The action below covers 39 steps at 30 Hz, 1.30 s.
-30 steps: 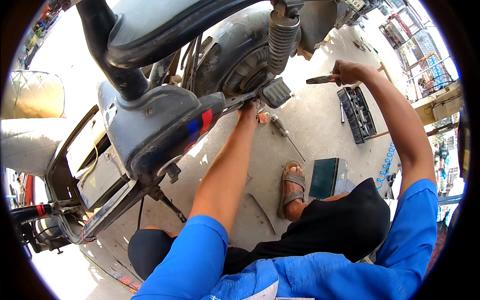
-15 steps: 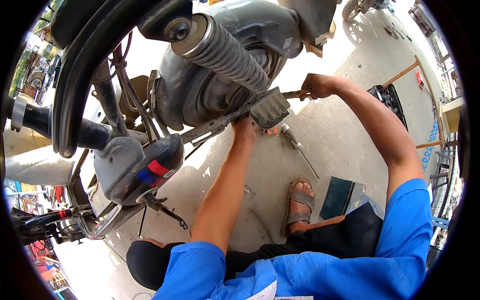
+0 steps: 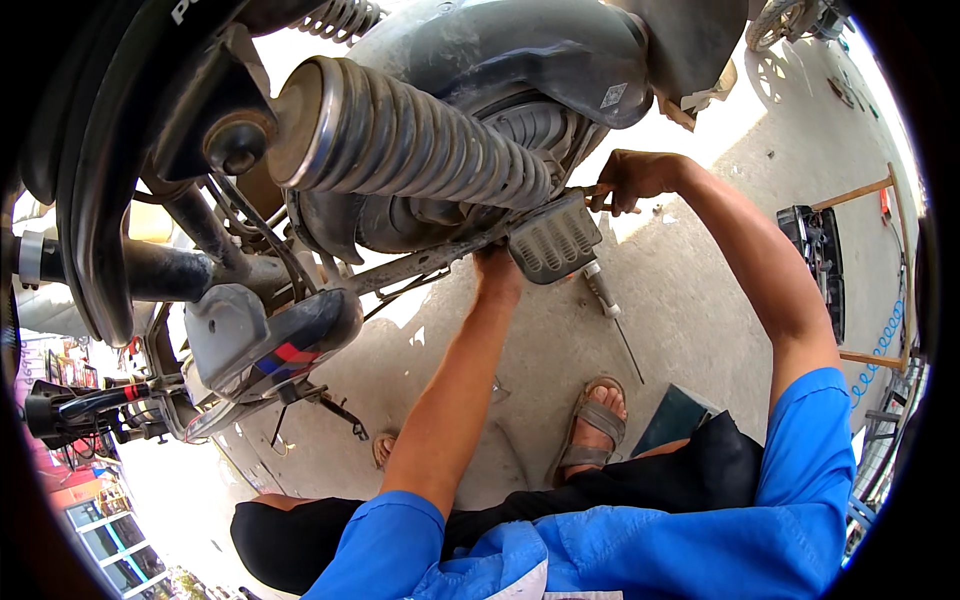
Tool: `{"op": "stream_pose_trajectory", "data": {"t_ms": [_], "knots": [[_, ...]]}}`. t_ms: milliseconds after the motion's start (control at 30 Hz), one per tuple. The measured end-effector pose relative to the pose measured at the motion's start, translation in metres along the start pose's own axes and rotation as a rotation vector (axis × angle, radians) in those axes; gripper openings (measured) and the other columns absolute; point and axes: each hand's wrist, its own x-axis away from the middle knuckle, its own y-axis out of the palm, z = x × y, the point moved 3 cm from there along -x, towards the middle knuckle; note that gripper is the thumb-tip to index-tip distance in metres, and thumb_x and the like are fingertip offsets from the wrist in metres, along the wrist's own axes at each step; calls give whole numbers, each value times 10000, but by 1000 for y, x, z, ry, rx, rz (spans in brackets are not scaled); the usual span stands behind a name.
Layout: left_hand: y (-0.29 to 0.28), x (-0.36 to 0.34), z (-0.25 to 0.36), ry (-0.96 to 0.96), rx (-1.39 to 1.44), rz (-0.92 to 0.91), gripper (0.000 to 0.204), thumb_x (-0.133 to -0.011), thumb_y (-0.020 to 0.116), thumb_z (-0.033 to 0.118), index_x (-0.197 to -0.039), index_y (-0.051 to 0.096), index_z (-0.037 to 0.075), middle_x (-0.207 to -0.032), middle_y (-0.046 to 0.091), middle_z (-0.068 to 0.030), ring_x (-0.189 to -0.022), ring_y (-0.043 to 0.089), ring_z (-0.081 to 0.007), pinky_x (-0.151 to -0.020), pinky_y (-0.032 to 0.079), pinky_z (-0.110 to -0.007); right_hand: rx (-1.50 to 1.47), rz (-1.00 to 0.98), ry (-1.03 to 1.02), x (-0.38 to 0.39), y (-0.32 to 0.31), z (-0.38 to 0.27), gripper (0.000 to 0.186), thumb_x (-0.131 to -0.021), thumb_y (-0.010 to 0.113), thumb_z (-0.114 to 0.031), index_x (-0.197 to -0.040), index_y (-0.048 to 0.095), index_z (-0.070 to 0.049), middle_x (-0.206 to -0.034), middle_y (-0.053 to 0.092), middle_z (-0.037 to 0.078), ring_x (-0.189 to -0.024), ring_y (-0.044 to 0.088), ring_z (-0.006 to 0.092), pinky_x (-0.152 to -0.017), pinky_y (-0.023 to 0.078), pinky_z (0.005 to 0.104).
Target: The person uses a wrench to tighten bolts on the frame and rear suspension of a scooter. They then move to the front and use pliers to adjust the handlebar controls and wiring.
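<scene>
My left hand (image 3: 496,268) reaches under a grey slotted guard (image 3: 556,240) beside the wheel, its fingers hidden behind the metal. At the guard's far right end, my right hand (image 3: 638,178) is closed, fingers bent, around a slim bar-like tool (image 3: 597,192); its exact kind is too small to tell. Above both hands slants a ribbed shock absorber (image 3: 420,135) of a motor scooter, with the dark rear mudguard (image 3: 510,50) behind it. A metal swing-arm bar (image 3: 420,260) runs left from the guard.
A screwdriver (image 3: 601,290) with a pale handle lies on the concrete below the guard. A dark flat panel (image 3: 672,420) is near my sandalled foot (image 3: 596,428). To the right are an open black case (image 3: 810,260), a wooden frame (image 3: 868,357) and a blue coiled hose (image 3: 882,350).
My view has shifted closer to the shock absorber, which looks larger. The right hand's fingers have changed their hold on the tool, some loosening downward. My left hand stays under the guard.
</scene>
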Motion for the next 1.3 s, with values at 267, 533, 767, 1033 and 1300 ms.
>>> {"op": "stream_pose_trajectory", "data": {"t_ms": [267, 533, 767, 1033, 1300], "knots": [[2, -1, -6, 40, 60, 70, 458, -916, 569, 111, -1356, 442, 90, -1341, 516, -59, -1199, 516, -193, -992, 432, -337, 147, 16, -65, -8, -13, -20, 316, -641, 618, 0, -927, 746, -44, -627, 611, 42, -559, 510, 89, -485, 401, 282], [13, 4, 3, 8, 231, 95, 586, -805, 686, -24, -1340, 462, 59, -1365, 510, -68, -1222, 497, -188, -1030, 389, -332, -79, -28, 60, -21, -6, 1, 82, -667, 632, 47, -737, 654, 12, -719, 663, 40, -608, 564, 106, -521, 447, 270], [2, -3, 2, -60, 105, 94, 514, -852, 651, 6, -1334, 475, 30, -1327, 547, -72, -1188, 514, -199, -1006, 383, -309, 258, -40, 7, -25, -5, -23, 128, -607, 673, -25, -725, 624, -24, -634, 597, 36, -572, 512, 115, -536, 428, 285], [7, 0, -4, -24, 114, 58, 457, -777, 645, -54, -1218, 551, 19, -1140, 609, -32, -993, 555, -159, -872, 435, -275, 293, 18, -15, -20, 0, 4, 98, -629, 588, -64, -706, 637, -28, -626, 611, 94, -614, 568, 194, -577, 445, 317], [8, 5, -9, -135, 387, 132, 418, -696, 622, -136, -1097, 604, -18, -1017, 642, -53, -911, 595, -174, -832, 465, -297, 152, 200, 273, 11, 21, 33, 208, -792, 644, -86, -947, 724, 28, -708, 664, 103, -609, 574, 162, -573, 472, 312]]}}
